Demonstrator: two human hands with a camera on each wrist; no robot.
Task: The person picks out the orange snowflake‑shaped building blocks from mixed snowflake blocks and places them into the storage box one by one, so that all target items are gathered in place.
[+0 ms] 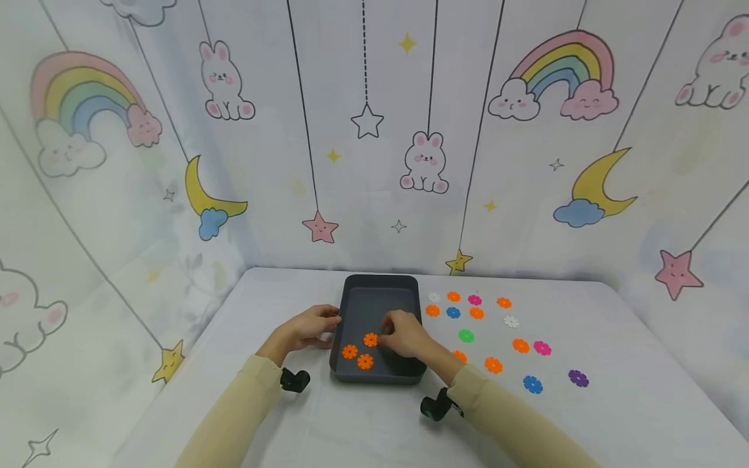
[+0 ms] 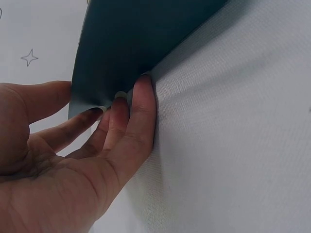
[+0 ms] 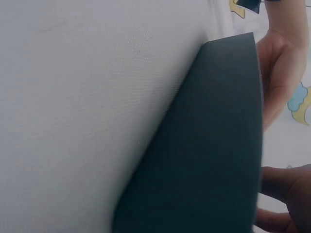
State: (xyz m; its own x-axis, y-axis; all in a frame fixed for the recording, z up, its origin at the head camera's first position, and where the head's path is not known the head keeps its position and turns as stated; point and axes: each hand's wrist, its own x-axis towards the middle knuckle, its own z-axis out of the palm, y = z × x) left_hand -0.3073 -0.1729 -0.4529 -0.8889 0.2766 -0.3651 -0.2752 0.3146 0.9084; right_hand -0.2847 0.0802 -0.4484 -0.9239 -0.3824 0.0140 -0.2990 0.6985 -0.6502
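A dark grey rectangular tray (image 1: 380, 300) lies on the white-covered table. My left hand (image 1: 310, 325) rests against its left side. In the left wrist view, its thumb touches the wall near the rim and its fingertips lie against the outer wall. My right hand (image 1: 404, 335) reaches over the tray's right side, its thumb and finger at the right edge of an orange flower-shaped disc (image 1: 371, 339). Two more orange discs, one at the left (image 1: 349, 351) and one nearer the front (image 1: 365, 361), lie flat beside it. The tray wall (image 3: 209, 141) hides the right fingertips in the right wrist view.
Right of the tray, several more flower discs lie scattered, among them a green disc (image 1: 466, 336), a blue disc (image 1: 533, 384), a purple disc (image 1: 578, 378), a pink disc (image 1: 542, 348) and a white disc (image 1: 512, 322). A patterned cloth (image 1: 368, 195) hangs behind the table.
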